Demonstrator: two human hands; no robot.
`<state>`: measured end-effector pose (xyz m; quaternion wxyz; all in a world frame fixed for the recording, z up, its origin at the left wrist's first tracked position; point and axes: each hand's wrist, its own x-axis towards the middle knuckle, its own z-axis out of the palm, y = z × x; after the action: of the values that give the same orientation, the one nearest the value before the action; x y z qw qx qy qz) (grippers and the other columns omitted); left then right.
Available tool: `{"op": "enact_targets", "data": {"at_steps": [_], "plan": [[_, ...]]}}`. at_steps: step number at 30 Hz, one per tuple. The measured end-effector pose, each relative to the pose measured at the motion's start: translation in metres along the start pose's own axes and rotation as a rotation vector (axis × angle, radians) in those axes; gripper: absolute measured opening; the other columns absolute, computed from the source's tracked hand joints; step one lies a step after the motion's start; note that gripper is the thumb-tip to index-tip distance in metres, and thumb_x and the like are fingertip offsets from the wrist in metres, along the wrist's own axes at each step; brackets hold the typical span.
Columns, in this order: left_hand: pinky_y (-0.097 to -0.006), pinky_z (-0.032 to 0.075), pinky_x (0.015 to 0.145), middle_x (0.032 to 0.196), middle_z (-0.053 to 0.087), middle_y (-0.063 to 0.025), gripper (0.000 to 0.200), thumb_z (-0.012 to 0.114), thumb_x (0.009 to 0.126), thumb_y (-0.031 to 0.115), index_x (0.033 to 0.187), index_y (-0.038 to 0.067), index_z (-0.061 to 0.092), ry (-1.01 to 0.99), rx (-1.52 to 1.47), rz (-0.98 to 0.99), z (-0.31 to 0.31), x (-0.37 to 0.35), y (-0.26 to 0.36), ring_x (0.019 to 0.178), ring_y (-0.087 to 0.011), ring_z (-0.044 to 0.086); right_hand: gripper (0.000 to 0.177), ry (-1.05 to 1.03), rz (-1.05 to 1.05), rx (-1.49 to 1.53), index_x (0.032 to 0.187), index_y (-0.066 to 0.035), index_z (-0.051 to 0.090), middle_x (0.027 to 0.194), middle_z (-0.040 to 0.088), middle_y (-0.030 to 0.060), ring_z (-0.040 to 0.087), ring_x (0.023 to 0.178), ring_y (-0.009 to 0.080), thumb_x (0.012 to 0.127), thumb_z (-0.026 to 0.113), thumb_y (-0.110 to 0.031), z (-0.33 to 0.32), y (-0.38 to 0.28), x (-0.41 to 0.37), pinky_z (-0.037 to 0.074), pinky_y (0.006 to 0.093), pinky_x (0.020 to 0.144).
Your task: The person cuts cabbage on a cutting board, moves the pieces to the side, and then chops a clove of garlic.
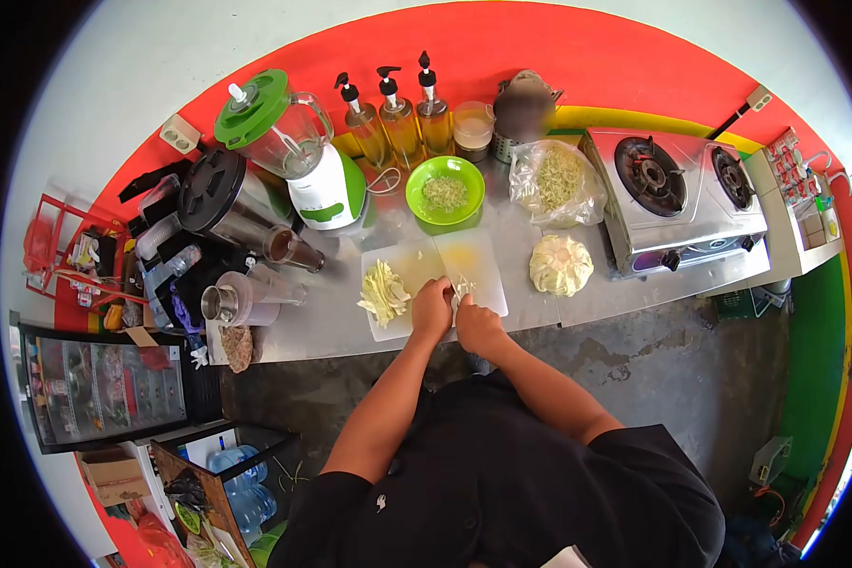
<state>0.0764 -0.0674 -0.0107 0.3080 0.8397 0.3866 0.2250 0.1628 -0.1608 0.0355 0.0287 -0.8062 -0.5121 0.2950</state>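
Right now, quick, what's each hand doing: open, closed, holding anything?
Left hand: curled shut on the cutting board, at the pale shreds; grip unclear.
Right hand: closed beside it; what it holds cannot be told.

A small pale piece of cabbage [462, 286], mostly hidden, lies at the front edge of the white cutting board [478, 257] on the worktop, and a loose heap of cut cabbage strips [383, 293] rests on the board's left end.
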Motion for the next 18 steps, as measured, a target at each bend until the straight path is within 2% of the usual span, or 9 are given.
{"op": "enact_targets", "data": {"at_steps": [3, 11, 18], "plan": [[-0.0457, 0.050, 0.068, 0.082, 0.065, -0.0170, 0.002, 0.063, 0.083, 0.005, 0.085, 0.005, 0.063, -0.010, -0.034, -0.017, 0.001, 0.001, -0.003, 0.078, -0.0381, 0.064, 0.031, 0.047, -0.002, 0.024, 0.109, 0.006, 0.045, 0.092, 0.070, 0.0246, 0.072, 0.089, 0.0401, 0.085, 0.060, -0.008, 0.007, 0.004, 0.010, 0.058, 0.0459, 0.077], [-0.0431, 0.051, 0.068, 0.082, 0.068, -0.0173, 0.003, 0.065, 0.082, 0.006, 0.084, 0.004, 0.067, -0.026, -0.089, -0.046, -0.004, 0.000, -0.004, 0.075, -0.0366, 0.066, 0.031, 0.002, -0.026, -0.043, 0.108, 0.006, 0.046, 0.089, 0.071, 0.0235, 0.072, 0.087, 0.0389, 0.084, 0.060, -0.008, 0.003, 0.001, 0.002, 0.058, 0.0452, 0.076], [-0.0448, 0.052, 0.069, 0.083, 0.071, -0.0141, 0.007, 0.069, 0.081, 0.013, 0.084, 0.007, 0.070, -0.072, 0.097, -0.182, -0.009, 0.001, 0.007, 0.081, -0.0348, 0.068, 0.033, 0.023, -0.040, -0.044, 0.108, 0.006, 0.045, 0.089, 0.070, 0.0249, 0.072, 0.086, 0.0390, 0.082, 0.062, -0.006, 0.005, 0.006, 0.010, 0.059, 0.0459, 0.072]]}}
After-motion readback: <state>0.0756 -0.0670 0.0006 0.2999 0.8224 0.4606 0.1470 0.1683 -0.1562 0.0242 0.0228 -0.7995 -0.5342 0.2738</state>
